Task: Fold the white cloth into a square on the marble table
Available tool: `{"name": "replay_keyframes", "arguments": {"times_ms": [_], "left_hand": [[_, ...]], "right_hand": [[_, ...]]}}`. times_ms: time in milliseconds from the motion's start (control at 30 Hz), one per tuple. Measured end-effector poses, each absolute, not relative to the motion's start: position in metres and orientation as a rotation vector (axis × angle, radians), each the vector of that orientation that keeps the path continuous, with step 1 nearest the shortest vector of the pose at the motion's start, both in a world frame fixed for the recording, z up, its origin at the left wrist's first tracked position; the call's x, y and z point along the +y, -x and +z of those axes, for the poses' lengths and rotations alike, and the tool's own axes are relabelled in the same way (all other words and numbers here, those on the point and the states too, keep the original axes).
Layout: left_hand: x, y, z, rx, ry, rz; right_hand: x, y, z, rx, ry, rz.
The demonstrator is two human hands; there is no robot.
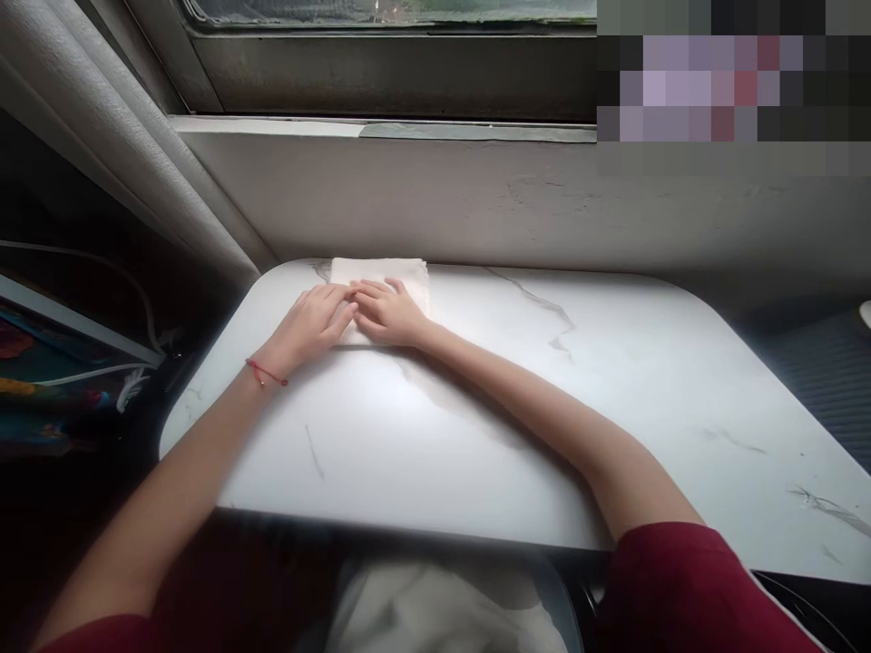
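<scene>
A folded white cloth (408,272) lies flat near the far left edge of the marble-patterned table (435,435). On its left part rests my left hand (317,317), fingers stretched out and pointing right; a thin red string bracelet (267,374) circles that wrist. My right hand (387,313) lies palm down on the cloth's middle, its fingers reaching left until they meet the left fingertips. Neither hand grips anything that I can see. Both hands cover much of the cloth's nearer half.
Behind the table rises a pale wall (422,190) with a window (395,82) above it. A light curtain (115,118) hangs at the left, near white cables (132,385). Below the front edge is something with pale fabric (442,608). The upper right corner is pixelated.
</scene>
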State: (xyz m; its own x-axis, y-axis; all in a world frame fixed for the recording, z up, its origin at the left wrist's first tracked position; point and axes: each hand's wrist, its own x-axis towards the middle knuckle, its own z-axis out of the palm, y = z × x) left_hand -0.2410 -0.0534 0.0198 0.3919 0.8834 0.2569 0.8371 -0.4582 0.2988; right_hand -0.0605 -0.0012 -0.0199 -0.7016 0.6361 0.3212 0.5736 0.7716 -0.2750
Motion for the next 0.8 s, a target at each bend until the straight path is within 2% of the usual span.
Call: {"name": "replay_keyframes", "arguments": {"times_ms": [500, 667, 800], "left_hand": [[-0.090, 0.205, 0.023, 0.734, -2.532, 0.606], [-0.099, 0.206, 0.016, 0.608, -2.484, 0.584], [-0.098, 0.208, 0.016, 0.617, -2.549, 0.597]], "right_hand": [[-0.144, -0.008, -0.012, -2.465, 0.828, 0.245], [-0.153, -0.009, -0.006, -2.493, 0.703, 0.377], [-0.142, -0.010, -0.009, -2.560, 0.557, 0.312]]}}
